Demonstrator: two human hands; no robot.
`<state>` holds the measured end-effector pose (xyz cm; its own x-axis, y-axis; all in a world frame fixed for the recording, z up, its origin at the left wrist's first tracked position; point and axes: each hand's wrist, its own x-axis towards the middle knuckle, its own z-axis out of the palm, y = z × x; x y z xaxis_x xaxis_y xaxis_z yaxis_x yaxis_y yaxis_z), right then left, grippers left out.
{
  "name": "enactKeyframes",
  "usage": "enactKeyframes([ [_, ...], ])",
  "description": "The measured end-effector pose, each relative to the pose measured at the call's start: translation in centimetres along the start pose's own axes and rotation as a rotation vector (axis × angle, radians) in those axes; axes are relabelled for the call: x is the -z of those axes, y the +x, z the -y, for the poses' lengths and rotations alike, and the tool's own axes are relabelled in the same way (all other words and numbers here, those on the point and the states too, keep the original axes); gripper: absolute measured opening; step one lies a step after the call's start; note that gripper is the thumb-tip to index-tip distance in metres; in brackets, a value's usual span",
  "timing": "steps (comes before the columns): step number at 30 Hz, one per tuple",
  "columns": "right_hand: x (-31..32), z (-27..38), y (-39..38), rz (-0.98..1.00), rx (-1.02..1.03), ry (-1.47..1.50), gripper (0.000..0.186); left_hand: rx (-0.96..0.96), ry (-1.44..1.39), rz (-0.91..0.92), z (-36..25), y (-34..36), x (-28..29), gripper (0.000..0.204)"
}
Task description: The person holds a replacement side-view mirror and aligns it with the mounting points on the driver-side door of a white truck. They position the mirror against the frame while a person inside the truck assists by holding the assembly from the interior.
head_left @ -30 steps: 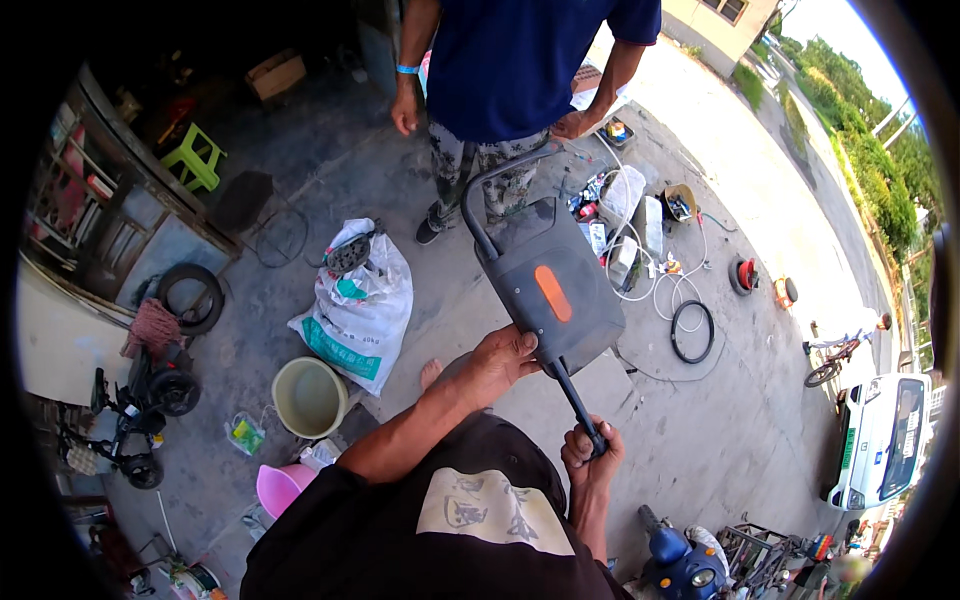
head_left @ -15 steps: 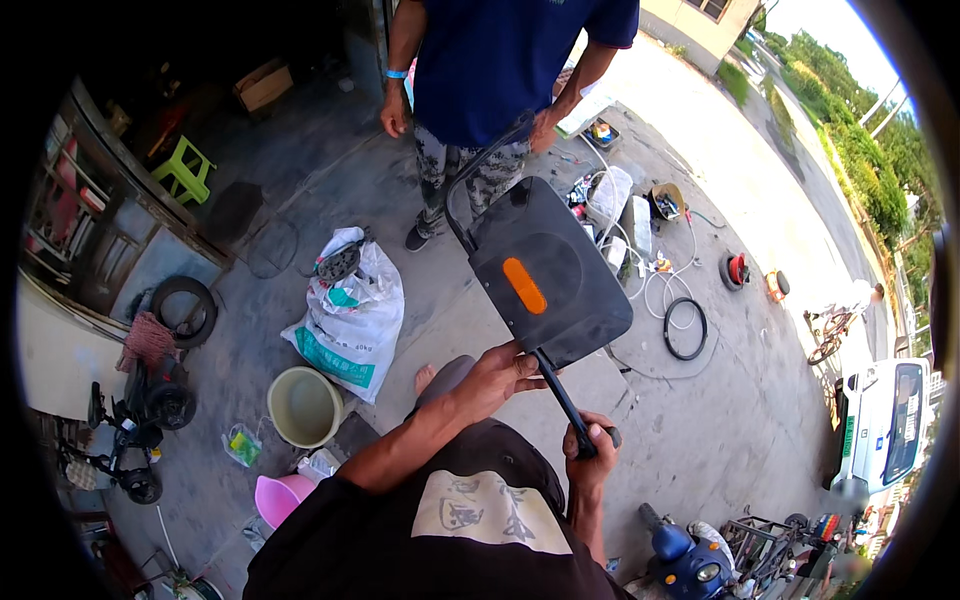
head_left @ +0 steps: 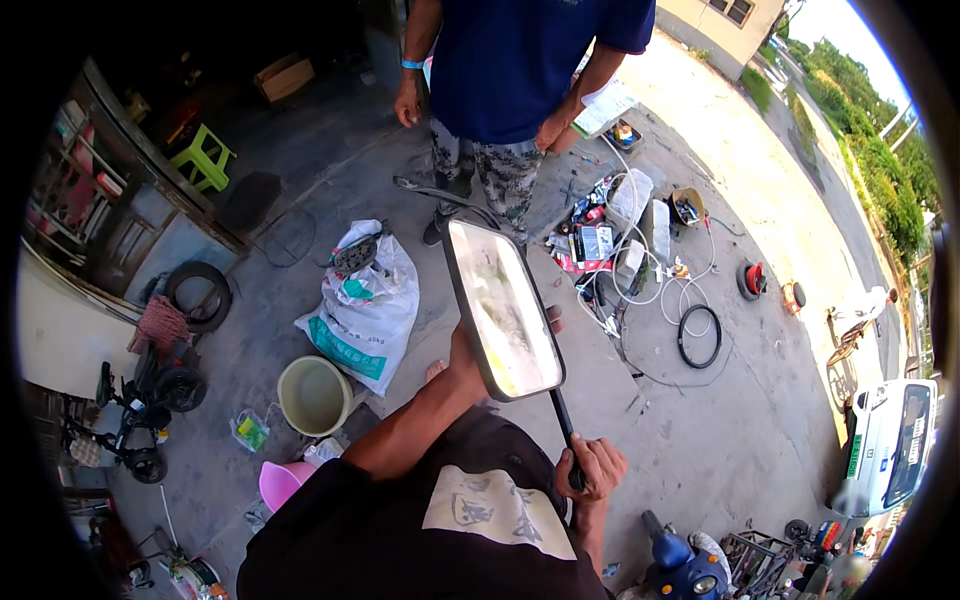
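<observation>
Right hand (head_left: 595, 468): grip wrapped round stem (head_left: 563, 415); mirror (head_left: 507, 312) at its eleven o'clock, long axis eleven-to-five. Left hand (head_left: 464, 352) nearer, behind; hold unclear.

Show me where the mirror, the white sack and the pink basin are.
Mirror (head_left: 506, 310): head view, on its bright glass.
White sack (head_left: 384, 300): head view, on its side.
Pink basin (head_left: 281, 484): head view, on its wall.
</observation>
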<state>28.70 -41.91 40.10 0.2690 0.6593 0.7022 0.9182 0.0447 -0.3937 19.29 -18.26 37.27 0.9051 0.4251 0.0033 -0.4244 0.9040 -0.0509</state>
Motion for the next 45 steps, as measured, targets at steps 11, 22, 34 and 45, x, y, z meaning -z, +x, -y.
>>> enactKeyframes([
  [11,0.5,0.3,3.5,0.234,-0.547,0.339,0.032,-0.043,-0.043,-0.077,-1.1,0.5,1.4,0.061],
  [22,-0.2,0.0,4.2,0.085,-1.068,0.741,0.032,0.011,-0.104,-0.4,-2.0,-0.3,2.5,0.053],
  [34,0.7,-2.7,-3.9,-0.354,-1.276,1.164,0.046,-0.075,0.269,-0.537,-1.0,0.4,2.8,0.044],
  [45,-2.6,-3.8,-7.6,-0.233,-1.266,1.423,0.028,-0.021,0.461,0.056,-1.6,2.4,-1.6,0.059],
])
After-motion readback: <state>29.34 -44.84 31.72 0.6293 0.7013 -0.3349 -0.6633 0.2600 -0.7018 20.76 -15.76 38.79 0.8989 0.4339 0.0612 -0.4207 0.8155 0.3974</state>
